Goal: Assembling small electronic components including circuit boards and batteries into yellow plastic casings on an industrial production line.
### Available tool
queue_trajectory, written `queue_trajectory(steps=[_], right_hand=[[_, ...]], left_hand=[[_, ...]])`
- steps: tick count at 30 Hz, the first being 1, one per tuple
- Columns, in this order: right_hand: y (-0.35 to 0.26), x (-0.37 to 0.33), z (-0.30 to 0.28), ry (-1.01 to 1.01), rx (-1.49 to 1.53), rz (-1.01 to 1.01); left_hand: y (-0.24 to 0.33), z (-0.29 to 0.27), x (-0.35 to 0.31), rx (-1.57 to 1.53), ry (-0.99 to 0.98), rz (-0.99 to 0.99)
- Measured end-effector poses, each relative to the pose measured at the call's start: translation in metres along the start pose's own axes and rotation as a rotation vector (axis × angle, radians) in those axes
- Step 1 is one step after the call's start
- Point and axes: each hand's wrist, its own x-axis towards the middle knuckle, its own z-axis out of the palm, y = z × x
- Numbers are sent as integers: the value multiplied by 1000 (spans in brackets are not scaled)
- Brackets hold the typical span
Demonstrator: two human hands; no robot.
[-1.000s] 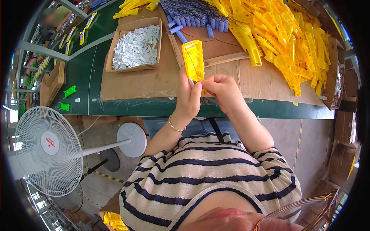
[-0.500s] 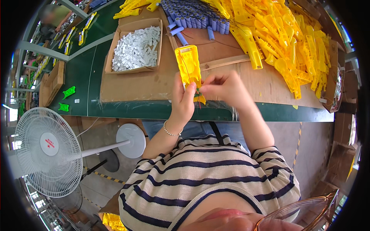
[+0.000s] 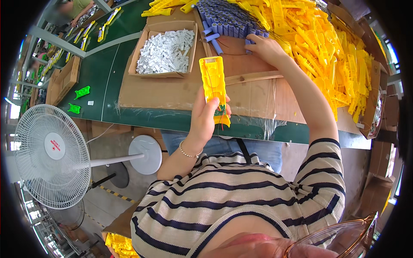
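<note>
My left hand (image 3: 205, 112) is closed round a long yellow plastic housing (image 3: 212, 77), held upright with its hollow side toward me. Inside its lower end sits a small green circuit board (image 3: 220, 110) with thin red and dark wires. At the back of the table my right hand (image 3: 266, 48) has its thumb and fingers closed on a purple cylindrical battery (image 3: 248, 46) at the edge of the heap. The heap of purple batteries (image 3: 228, 30), several with dark wires, spreads to the left of that hand.
An open cardboard box (image 3: 163, 74) of small white parts stands left of the batteries. Yellow housings (image 3: 318, 56) pile up at the right. A wooden strip (image 3: 254, 77) lies across the cardboard. Green plastic pieces (image 3: 81, 91) lie at left, near a white fan (image 3: 53, 148).
My right hand has left the circuit board and reached forward to the batteries. My left hand still holds the yellow housing. The whole view has shifted slightly.
</note>
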Motion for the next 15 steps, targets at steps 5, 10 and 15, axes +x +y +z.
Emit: queue_trajectory(steps=[5, 10, 15], right_hand=[[-37, -32, -32, 318, 308, 104], [-113, -56, -91, 318, 1314, 646], [-165, -52, -114, 317, 1642, 799]], left_hand=[[-3, -9, 4, 6, 50, 31], [-11, 3, 12, 96, 30, -10], [-27, 17, 15, 212, -125, 57]])
